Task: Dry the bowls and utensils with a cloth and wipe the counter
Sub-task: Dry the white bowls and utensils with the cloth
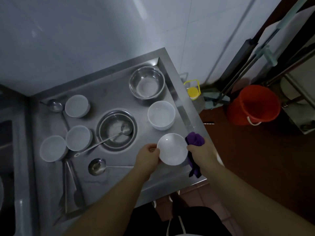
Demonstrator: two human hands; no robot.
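My left hand (148, 155) grips the left rim of a small white bowl (172, 149), held above the steel counter (119, 181) near its front right corner. At the bowl's right rim my right hand (201, 153) holds a purple cloth (195, 139), whose tail hangs below my wrist. Other white bowls stand at the right (161, 114), the far left (77, 105) and the left (78, 137), (53, 148). One steel bowl (147, 82) sits at the back; another (116, 129) in the middle holds a ladle (126, 128). A second ladle (97, 166) lies in front, a third (54, 105) at the far left.
Long utensil handles (68, 181) lie along the counter's left front. A sink (6, 150) is at the far left. On the floor to the right stand a red bucket (254, 104), a yellow-capped bottle (193, 91) and a mop (216, 99) against the wall.
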